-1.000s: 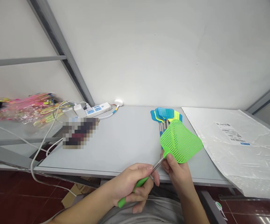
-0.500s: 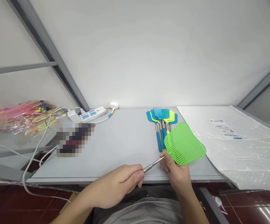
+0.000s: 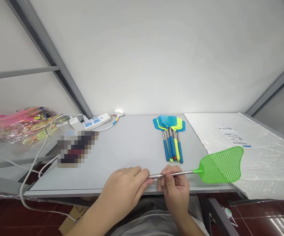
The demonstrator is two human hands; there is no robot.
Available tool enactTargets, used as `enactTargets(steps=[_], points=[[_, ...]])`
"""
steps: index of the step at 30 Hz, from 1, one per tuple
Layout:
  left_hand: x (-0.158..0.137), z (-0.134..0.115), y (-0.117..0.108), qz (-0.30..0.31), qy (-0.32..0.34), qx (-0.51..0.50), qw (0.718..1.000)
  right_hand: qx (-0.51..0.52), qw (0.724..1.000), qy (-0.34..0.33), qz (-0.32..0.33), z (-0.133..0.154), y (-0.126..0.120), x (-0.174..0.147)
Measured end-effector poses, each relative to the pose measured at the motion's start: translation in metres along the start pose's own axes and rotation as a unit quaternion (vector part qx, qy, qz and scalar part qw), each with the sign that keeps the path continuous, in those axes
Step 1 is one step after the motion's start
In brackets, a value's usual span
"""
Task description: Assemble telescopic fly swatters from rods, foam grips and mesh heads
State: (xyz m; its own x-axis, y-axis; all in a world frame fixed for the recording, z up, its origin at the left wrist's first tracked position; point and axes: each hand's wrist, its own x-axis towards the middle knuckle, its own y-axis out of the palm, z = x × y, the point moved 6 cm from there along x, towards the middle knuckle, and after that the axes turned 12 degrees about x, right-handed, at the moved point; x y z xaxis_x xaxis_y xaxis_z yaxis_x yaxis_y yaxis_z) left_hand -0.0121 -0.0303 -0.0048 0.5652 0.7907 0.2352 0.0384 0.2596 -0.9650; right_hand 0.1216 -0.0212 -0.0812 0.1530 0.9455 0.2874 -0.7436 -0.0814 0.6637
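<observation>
A fly swatter (image 3: 221,165) with a bright green perforated head lies across my two hands, its head pointing right over the white plastic package. My left hand (image 3: 129,185) is closed around its lower end, and the handle is hidden inside the fist. Further along, my right hand (image 3: 175,186) pinches the thin metal rod between thumb and fingers. Just behind my right hand, a bunch of fly swatters (image 3: 171,139) rests on the table, with blue and yellow heads and handles and metal rods.
The grey table (image 3: 132,147) runs along a white wall. A white power strip (image 3: 96,122) with plugs and cables stands at the back left, near a pixelated item (image 3: 76,149). Bagged colourful goods (image 3: 21,124) sit at far left. A white package (image 3: 250,157) covers the table's right side.
The swatter's head has swung down and to the right, away from my right hand. My right hand has shifted from the neck to the rod, nearer my left hand. More rod shows.
</observation>
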Motion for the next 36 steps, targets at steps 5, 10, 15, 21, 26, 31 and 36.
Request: enactTargets(steps=[5,10,15,21,26,31,36], points=[[-0.001,0.014,-0.007,-0.144,0.038,0.102,0.984,-0.032,0.999,-0.018,-0.006,0.021,-0.017,0.005],[-0.005,0.038,-0.011,-0.218,0.030,0.175,0.960,0.039,0.983,-0.109,-0.144,0.077,-0.047,0.020],[-0.007,0.045,-0.009,-0.240,0.029,0.200,0.950,0.057,0.969,-0.130,-0.202,0.098,-0.057,0.028],[-0.006,0.049,-0.003,-0.221,-0.003,0.183,0.958,0.071,0.974,-0.071,-0.203,0.062,-0.051,0.025],[-0.007,0.049,-0.003,-0.220,-0.028,0.172,0.960,0.047,0.985,-0.002,-0.168,0.039,-0.041,0.018],[-0.003,0.027,0.000,-0.203,0.020,0.151,0.967,0.012,0.994,0.079,-0.079,0.021,-0.025,0.009],[-0.003,0.024,-0.005,-0.226,0.053,0.170,0.958,-0.039,0.996,0.026,-0.071,0.031,-0.030,0.006]])
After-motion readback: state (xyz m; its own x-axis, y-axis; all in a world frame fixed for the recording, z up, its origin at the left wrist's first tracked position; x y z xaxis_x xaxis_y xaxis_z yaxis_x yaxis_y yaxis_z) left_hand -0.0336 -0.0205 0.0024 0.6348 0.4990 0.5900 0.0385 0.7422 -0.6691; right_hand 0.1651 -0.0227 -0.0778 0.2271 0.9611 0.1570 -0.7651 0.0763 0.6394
